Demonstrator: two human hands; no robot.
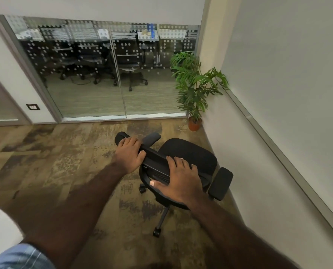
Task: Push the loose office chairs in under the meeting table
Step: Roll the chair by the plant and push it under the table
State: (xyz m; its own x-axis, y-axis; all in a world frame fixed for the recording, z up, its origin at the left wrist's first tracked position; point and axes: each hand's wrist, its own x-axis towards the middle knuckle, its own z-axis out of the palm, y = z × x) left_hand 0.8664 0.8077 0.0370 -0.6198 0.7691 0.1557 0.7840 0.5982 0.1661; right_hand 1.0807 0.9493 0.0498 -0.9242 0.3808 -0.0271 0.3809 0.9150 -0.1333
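Observation:
A black office chair [189, 154] on castors stands on the carpet close to the right wall, its seat facing away from me toward the glass partition. My left hand [129, 155] grips the left end of the backrest's top edge. My right hand [181, 179] lies over the right part of the backrest top, fingers spread across it and thumb hooked under. One armrest [221, 183] juts out to the right, another [151, 138] shows beyond my left hand. No meeting table is in view on this side of the glass.
A potted palm [194, 94] in an orange pot stands in the corner ahead right. A glass partition [96, 74] spans the far side, with more chairs and desks behind it. The right wall [278, 113] runs close beside the chair. Patterned carpet [64, 162] spreads to the left.

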